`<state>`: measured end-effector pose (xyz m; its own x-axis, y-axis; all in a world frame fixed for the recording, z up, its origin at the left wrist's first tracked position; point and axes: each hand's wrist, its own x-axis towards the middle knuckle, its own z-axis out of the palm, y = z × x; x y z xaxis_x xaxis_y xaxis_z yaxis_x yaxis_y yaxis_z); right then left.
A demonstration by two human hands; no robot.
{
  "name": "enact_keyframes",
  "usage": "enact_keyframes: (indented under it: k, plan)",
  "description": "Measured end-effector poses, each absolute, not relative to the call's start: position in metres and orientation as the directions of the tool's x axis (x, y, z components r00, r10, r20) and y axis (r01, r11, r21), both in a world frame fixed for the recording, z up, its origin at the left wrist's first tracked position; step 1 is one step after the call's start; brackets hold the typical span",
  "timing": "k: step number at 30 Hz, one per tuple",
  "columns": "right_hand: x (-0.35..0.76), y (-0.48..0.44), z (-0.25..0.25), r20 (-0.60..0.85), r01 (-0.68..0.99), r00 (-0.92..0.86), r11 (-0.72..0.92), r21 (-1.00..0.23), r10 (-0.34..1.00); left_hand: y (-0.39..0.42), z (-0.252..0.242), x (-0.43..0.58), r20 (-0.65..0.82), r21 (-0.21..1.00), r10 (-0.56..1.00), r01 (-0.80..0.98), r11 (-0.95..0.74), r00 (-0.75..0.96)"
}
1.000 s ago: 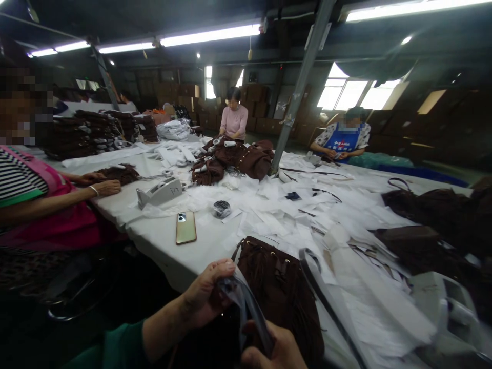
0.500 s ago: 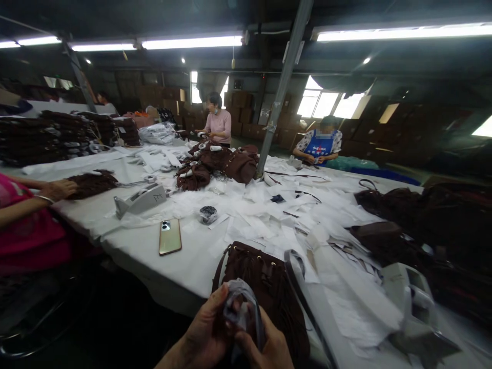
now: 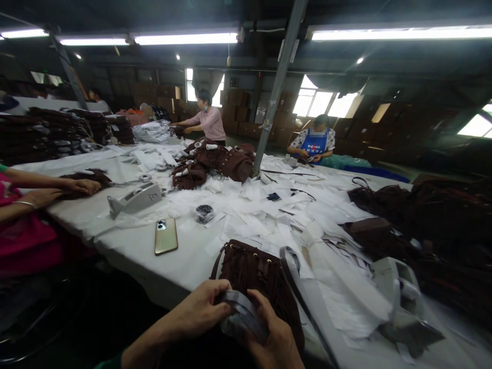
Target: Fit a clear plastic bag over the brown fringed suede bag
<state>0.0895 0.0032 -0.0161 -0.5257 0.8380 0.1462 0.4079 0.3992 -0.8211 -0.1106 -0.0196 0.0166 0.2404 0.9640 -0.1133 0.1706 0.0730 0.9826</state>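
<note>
Between my hands is a coiled grey band (image 3: 246,310), which looks like a bag strap in thin translucent wrap. My left hand (image 3: 202,310) pinches its left side with thumb and fingers. On the other side, my right hand (image 3: 275,335) curls around the coil. Just beyond and partly beneath them, a dark brown fringed bag (image 3: 251,259) with gold eyelets lies on the table. A long wrapped strap (image 3: 295,287) runs down along the bag's right side.
A phone (image 3: 166,237) and a tape dispenser (image 3: 136,199) lie to the left, another dispenser (image 3: 400,292) to the right. White paper sheets (image 3: 246,218) cover the middle. Brown bags (image 3: 226,161) are heaped near a post (image 3: 271,110). A co-worker's hands (image 3: 82,187) are at left.
My left hand has shifted to the coil's upper left, its forearm now more in view. The coil has turned in my hands, its band edge now facing up. Co-workers' arms have moved.
</note>
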Motion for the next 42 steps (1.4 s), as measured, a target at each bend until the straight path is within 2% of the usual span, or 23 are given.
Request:
enact_keyframes:
  k: [2, 7, 11, 13, 15, 20, 23, 26, 29, 32, 34, 38, 42]
  plan:
    - [0.087, 0.002, -0.013, 0.16, 0.373, -0.54, 0.405, -0.835, 0.826, -0.02, 0.01, -0.101, -0.101, 0.995, 0.978, 0.026, 0.098, 0.183]
    - [0.083, 0.002, -0.009, -0.008, 0.395, -0.549, 0.251, -0.884, 0.836, -0.022, -0.009, -0.075, -0.129, 0.892, 0.99, -0.442, 0.094, -0.051]
    - [0.082, 0.005, -0.007, -0.042, 0.274, -0.571, 0.143, -0.951, 0.82, -0.022, -0.015, -0.06, -0.133, 0.802, 0.98, -0.597, 0.017, -0.15]
    - [0.084, 0.006, -0.004, -0.043, 0.199, -0.565, 0.085, -0.976, 0.824, -0.022, -0.017, -0.057, -0.119, 0.794, 0.985, -0.608, 0.02, -0.124]
    - [0.087, 0.008, -0.001, -0.052, 0.161, -0.551, 0.045, -0.986, 0.833, -0.024, -0.016, -0.059, -0.092, 0.835, 0.995, -0.548, 0.05, -0.048]
    - [0.094, 0.01, -0.004, -0.098, 0.204, -0.546, 0.018, -0.979, 0.832, -0.032, -0.006, -0.069, -0.018, 0.982, 0.976, -0.179, 0.059, 0.219]
    - [0.091, 0.008, -0.007, -0.1, 0.207, -0.533, 0.016, -0.978, 0.84, -0.038, -0.006, -0.064, -0.019, 0.998, 0.981, -0.06, 0.031, 0.195]
    - [0.086, 0.006, -0.007, -0.05, 0.188, -0.508, 0.054, -0.981, 0.86, -0.04, -0.015, -0.049, -0.029, 0.993, 0.999, -0.112, 0.025, -0.035]
    - [0.085, 0.005, -0.004, -0.005, 0.271, -0.482, 0.144, -0.952, 0.876, -0.037, -0.027, -0.033, -0.082, 0.956, 0.98, -0.293, 0.026, -0.18]
    - [0.089, 0.006, -0.005, 0.065, 0.405, -0.465, 0.278, -0.871, 0.883, -0.033, -0.033, -0.023, -0.132, 0.875, 0.973, -0.484, 0.025, -0.189]
    - [0.093, 0.006, -0.008, 0.131, 0.445, -0.475, 0.367, -0.817, 0.87, -0.031, -0.032, -0.021, -0.129, 0.84, 0.975, -0.542, 0.011, -0.181]
    - [0.097, 0.003, -0.016, 0.263, 0.422, -0.522, 0.514, -0.747, 0.811, -0.029, -0.027, -0.027, -0.057, 0.84, 0.992, -0.542, -0.014, -0.114]
    - [0.096, -0.003, -0.018, 0.311, 0.404, -0.583, 0.6, -0.691, 0.75, -0.032, -0.028, -0.035, -0.062, 0.847, 0.996, -0.531, 0.019, -0.062]
